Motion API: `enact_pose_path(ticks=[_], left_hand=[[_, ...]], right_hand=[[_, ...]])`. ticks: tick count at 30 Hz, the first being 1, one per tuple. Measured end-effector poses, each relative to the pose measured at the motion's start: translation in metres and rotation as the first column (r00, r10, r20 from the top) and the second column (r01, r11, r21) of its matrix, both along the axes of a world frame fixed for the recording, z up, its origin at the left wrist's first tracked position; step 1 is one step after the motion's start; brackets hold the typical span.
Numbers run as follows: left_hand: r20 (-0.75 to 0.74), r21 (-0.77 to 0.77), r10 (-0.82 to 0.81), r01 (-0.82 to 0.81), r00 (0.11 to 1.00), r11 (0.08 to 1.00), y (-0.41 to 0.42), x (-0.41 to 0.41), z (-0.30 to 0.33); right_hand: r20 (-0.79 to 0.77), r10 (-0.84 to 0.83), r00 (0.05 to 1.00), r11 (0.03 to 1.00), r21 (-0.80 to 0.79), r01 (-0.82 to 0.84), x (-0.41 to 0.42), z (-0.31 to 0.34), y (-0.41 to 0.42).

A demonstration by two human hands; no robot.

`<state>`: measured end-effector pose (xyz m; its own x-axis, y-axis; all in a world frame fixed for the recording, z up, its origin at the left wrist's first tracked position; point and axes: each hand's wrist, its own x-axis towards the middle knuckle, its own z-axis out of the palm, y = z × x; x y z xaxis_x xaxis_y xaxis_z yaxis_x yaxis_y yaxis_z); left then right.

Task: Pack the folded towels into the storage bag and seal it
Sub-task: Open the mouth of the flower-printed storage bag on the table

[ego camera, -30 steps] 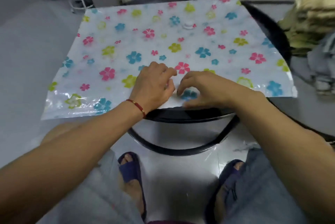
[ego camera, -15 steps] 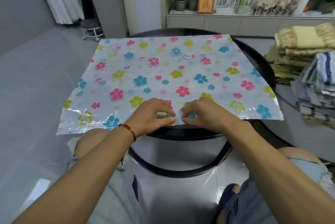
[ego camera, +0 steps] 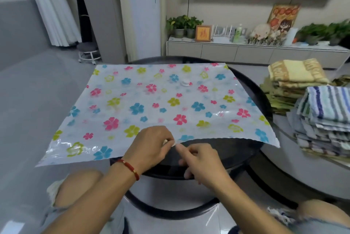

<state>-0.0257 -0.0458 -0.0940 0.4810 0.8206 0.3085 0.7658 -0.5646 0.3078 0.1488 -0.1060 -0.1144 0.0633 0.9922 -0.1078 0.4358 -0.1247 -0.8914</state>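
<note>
Knees and cut-off denim sit nearest, partly out of frame. Left hand (ego camera: 149,145) pinches the near edge of the flat flower-printed clear plastic storage bag (ego camera: 162,105) at the round black table's (ego camera: 253,89) near rim — right hand (ego camera: 203,161) curls beside it, grip unclear. Folded striped and yellow towels (ego camera: 310,105) are stacked beyond the table's right edge.

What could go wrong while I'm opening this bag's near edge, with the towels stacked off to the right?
1. The storage bag overhangs the round black table at its near left corner; pulling the mouth may drag the flat, empty bag off.
2. The left hand pinches only a small bit of the edge, and the right hand is at the same spot; slippery film could slip free.
3. The striped towel stack looks uneven and may topple when lifted.
</note>
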Motion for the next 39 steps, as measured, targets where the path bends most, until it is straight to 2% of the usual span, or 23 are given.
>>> enact_pose_path(ticks=[2, 4, 8, 13, 16, 18, 20, 22, 24, 25, 27, 28, 31, 35, 37, 39], left_hand=[[0.043, -0.014, 0.027, -0.027, 0.999, 1.0, 0.001, 0.003, 0.009], [0.061, -0.038, 0.047, -0.044, 0.997, 0.998, 0.003, 0.004, 0.015], [0.053, -0.101, 0.059, -0.053, 0.997, 0.993, 0.009, 0.004, 0.02], [-0.016, -0.093, 0.064, -0.066, 0.998, 0.994, 0.013, 0.012, 0.016], [-0.052, -0.064, 0.076, -0.08, 0.996, 0.995, 0.014, 0.018, 0.015], [-0.02, -0.033, 0.126, -0.126, 0.992, 0.991, 0.019, 0.019, 0.02], [0.081, 0.016, 0.194, -0.196, 0.978, 0.98, 0.028, 0.018, 0.031], [0.071, 0.031, 0.193, -0.196, 0.979, 0.98, 0.034, 0.018, 0.042], [-0.016, 0.049, 0.152, -0.151, 0.988, 0.987, 0.033, 0.017, 0.045], [-0.044, 0.061, 0.123, -0.121, 0.991, 0.991, 0.031, 0.015, 0.045], [-0.09, 0.065, 0.053, -0.047, 0.994, 0.997, 0.026, 0.008, 0.042], [-0.107, 0.064, 0.025, -0.018, 0.994, 0.998, 0.024, 0.005, 0.041], [-0.128, 0.068, -0.096, 0.105, 0.987, 0.992, 0.021, 0.0, 0.04], [-0.178, 0.048, -0.2, 0.211, 0.964, 0.976, 0.02, -0.001, 0.045], [-0.194, 0.071, -0.247, 0.265, 0.949, 0.962, 0.021, -0.002, 0.047], [-0.219, 0.122, -0.247, 0.278, 0.944, 0.953, 0.023, -0.002, 0.047]], right_hand=[[-0.276, -0.098, 0.956, 0.99, -0.126, 0.065, -0.008, -0.004, 0.011], [-0.436, -0.158, 0.886, 0.986, -0.12, 0.117, -0.014, -0.008, 0.02], [-0.395, -0.129, 0.91, 0.991, -0.009, 0.137, -0.02, -0.012, 0.024], [-0.499, -0.277, 0.821, 0.961, -0.131, 0.245, -0.026, -0.009, 0.026], [-0.503, -0.341, 0.794, 0.94, -0.188, 0.285, -0.033, -0.008, 0.024], [-0.421, -0.352, 0.836, 0.935, -0.193, 0.296, -0.037, -0.006, 0.017], [-0.303, -0.331, 0.894, 0.942, -0.167, 0.292, -0.039, -0.005, 0.01], [-0.2, -0.279, 0.939, 0.958, -0.12, 0.259, -0.039, -0.002, 0.003], [0.077, -0.247, 0.966, 0.969, 0.055, 0.243, -0.038, -0.004, -0.005], [0.233, -0.287, 0.929, 0.946, 0.221, 0.237, -0.037, -0.004, -0.009], [0.369, -0.345, 0.863, 0.841, 0.529, 0.11, -0.033, -0.001, -0.014], [0.434, -0.322, 0.842, 0.808, 0.589, 0.006, -0.029, -0.001, -0.013], [0.628, -0.278, 0.727, 0.791, 0.579, -0.197, -0.011, 0.006, -0.003], [0.741, -0.237, 0.628, 0.731, 0.562, -0.387, 0.003, 0.008, 0.012], [0.791, -0.186, 0.582, 0.767, 0.487, -0.418, 0.006, 0.007, 0.017], [0.81, -0.209, 0.549, 0.829, 0.444, -0.34, 0.007, 0.003, 0.018]])
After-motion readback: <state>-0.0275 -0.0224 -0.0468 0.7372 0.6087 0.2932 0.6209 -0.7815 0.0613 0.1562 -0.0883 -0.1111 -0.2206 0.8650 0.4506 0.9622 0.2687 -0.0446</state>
